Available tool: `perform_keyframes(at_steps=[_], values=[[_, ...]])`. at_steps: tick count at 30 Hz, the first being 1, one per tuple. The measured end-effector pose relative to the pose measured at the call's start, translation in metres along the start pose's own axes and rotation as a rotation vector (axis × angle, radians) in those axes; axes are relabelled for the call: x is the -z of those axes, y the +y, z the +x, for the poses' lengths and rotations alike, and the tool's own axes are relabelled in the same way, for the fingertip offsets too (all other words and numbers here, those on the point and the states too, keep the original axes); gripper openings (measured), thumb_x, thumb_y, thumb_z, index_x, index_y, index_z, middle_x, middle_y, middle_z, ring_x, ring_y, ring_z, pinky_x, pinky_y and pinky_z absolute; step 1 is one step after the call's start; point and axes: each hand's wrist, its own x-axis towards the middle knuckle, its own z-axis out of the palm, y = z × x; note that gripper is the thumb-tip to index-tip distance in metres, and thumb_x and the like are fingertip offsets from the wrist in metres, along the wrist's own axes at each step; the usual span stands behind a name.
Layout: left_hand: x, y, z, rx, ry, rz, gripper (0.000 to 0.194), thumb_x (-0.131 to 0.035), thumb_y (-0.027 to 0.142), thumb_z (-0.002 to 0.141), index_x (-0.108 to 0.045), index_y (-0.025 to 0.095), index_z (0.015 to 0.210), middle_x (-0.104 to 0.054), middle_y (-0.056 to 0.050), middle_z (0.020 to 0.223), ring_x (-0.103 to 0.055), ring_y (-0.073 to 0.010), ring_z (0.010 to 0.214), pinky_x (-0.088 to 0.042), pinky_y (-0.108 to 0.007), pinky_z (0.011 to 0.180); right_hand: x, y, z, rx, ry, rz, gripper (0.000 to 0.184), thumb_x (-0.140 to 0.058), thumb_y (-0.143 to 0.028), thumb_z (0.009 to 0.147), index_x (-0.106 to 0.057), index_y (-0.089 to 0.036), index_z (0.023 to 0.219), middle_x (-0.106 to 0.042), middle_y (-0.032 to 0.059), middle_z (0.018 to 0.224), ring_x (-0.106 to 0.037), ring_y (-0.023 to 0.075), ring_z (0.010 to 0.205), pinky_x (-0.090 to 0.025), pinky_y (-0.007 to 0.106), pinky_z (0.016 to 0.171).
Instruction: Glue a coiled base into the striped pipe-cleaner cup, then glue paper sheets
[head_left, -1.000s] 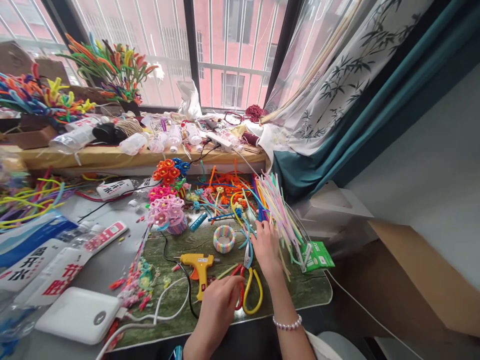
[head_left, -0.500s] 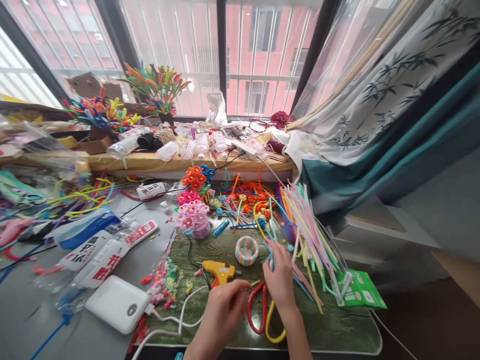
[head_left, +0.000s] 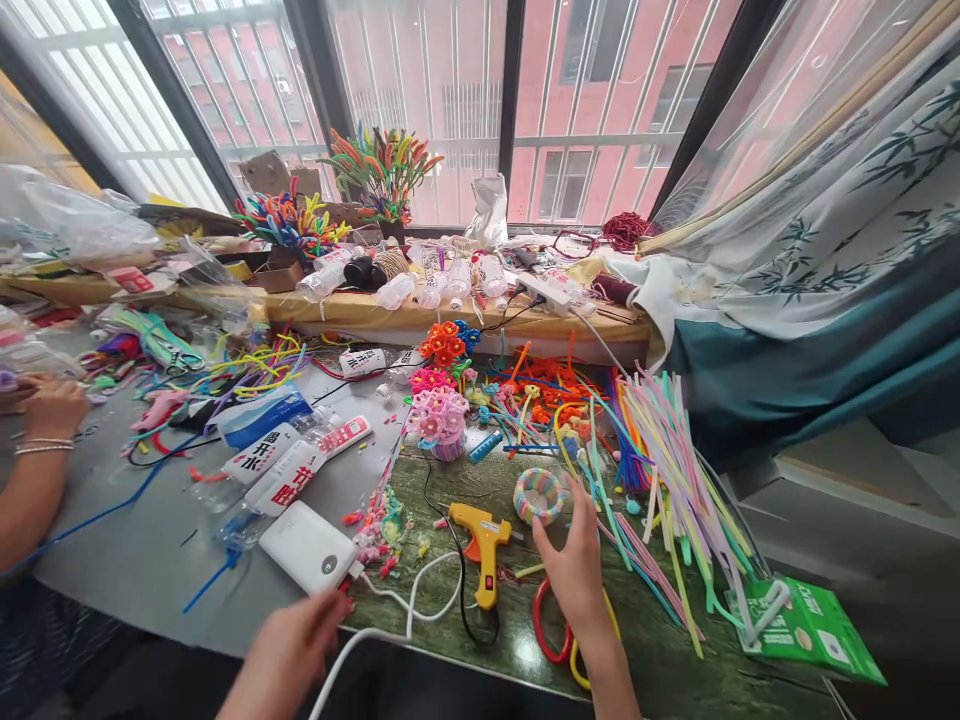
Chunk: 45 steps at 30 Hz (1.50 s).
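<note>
The pastel ring (head_left: 523, 502) lies just beyond the right grip (head_left: 576, 562), spread and empty; the left grip (head_left: 300, 642) curls, contents unclear.

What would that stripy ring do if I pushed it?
The stripy ring is probably light, since its middle looks hollow. It may squash a little, as its sides look soft. Pushed, it would likely slide rather than roll, because it sits open side up.
</note>
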Motion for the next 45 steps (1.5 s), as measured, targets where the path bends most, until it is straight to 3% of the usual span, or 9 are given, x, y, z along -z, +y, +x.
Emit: perform_keyframes(at_steps=[5,9,11,14,22,30,36,40,45], values=[[0.072,0.006,0.102,0.214,0.502,0.342,0.041,-0.045,0.030,0.088,-0.065,0.007,0.115,-0.071,-0.021,0.103,-0.068,-0.0341,0.092,-0.050,-0.040,0.072,0.006,-0.009,-0.005,-0.021,0.115,0.027,0.051,-0.053,-0.043,0.094,-0.044,-0.023,0.140,-0.052,0.0149,0.139,-0.048,0.0321,0.131,-0.040,0.054,0.107],[0.105,0.002,0.185,0.194,0.553,0.395,0.054,-0.041,0.027,0.092,-0.045,-0.003,0.136,-0.050,-0.028,0.138,-0.049,-0.0415,0.128,-0.044,-0.049,0.090,0.010,-0.012,-0.011,-0.030,0.130,0.053,0.044,-0.052,-0.042,0.094,-0.049,-0.022,0.134,-0.058,0.0139,0.131,-0.053,0.0300,0.124,-0.042,0.052,0.105],[0.114,-0.008,0.213,0.167,0.501,0.421,0.049,-0.030,0.025,0.095,-0.048,-0.002,0.131,-0.055,-0.019,0.135,-0.046,-0.0382,0.132,-0.038,-0.051,0.095,0.010,-0.012,-0.014,-0.048,0.118,0.043,0.041,-0.051,-0.042,0.094,-0.052,-0.023,0.131,-0.059,0.0131,0.129,-0.054,0.0295,0.122,-0.043,0.051,0.104],[0.122,-0.024,0.235,0.126,0.376,0.441,0.036,-0.041,0.024,0.093,-0.063,-0.001,0.105,-0.068,-0.010,0.108,-0.052,-0.0344,0.125,-0.035,-0.051,0.096,0.010,-0.011,-0.016,-0.076,0.113,0.028,0.038,-0.051,-0.041,0.094,-0.054,-0.023,0.127,-0.060,0.0124,0.126,-0.055,0.0294,0.120,-0.042,0.050,0.103],[0.127,-0.043,0.248,0.061,0.286,0.484,0.022,-0.064,0.021,0.082,-0.060,0.003,0.069,-0.071,-0.008,0.085,-0.055,-0.0352,0.121,-0.036,-0.052,0.099,0.006,-0.010,-0.016,-0.110,0.068,0.028,0.036,-0.049,-0.041,0.094,-0.057,-0.023,0.125,-0.064,0.0115,0.122,-0.060,0.0288,0.112,-0.046,0.047,0.096],[0.116,-0.038,0.251,0.055,0.403,0.516,0.043,-0.036,0.015,0.092,-0.048,0.008,0.051,-0.042,0.006,0.045,-0.057,-0.0197,0.114,-0.029,-0.039,0.090,0.010,-0.009,-0.015,-0.129,0.093,0.031,0.032,-0.049,-0.038,0.094,-0.058,-0.023,0.121,-0.065,0.0106,0.120,-0.060,0.0273,0.111,-0.045,0.046,0.097],[0.132,-0.016,0.242,0.056,0.478,0.530,0.029,-0.045,0.027,0.095,-0.063,0.008,0.082,-0.066,-0.002,0.082,-0.049,-0.0285,0.114,-0.031,-0.050,0.096,0.020,-0.003,-0.015,-0.163,0.147,0.036,0.029,-0.049,-0.037,0.094,-0.060,-0.024,0.118,-0.065,0.0099,0.118,-0.060,0.0272,0.112,-0.045,0.046,0.098],[0.134,0.019,0.225,0.062,0.643,0.510,0.048,-0.032,0.039,0.101,-0.059,0.002,0.118,-0.063,-0.015,0.120,-0.044,-0.0323,0.120,-0.029,-0.056,0.101,0.021,-0.006,-0.018,-0.158,0.161,0.054,0.027,-0.051,-0.036,0.094,-0.062,-0.023,0.114,-0.065,0.0100,0.117,-0.060,0.0270,0.110,-0.046,0.045,0.097],[0.128,0.060,0.210,0.138,0.716,0.384,0.056,-0.035,0.047,0.099,-0.060,0.000,0.117,-0.066,-0.020,0.112,-0.055,-0.0308,0.104,-0.039,-0.041,0.087,0.021,-0.014,-0.019,-0.129,0.122,0.137,0.026,-0.052,-0.035,0.094,-0.063,-0.023,0.115,-0.067,0.0096,0.114,-0.062,0.0256,0.106,-0.049,0.044,0.094]])
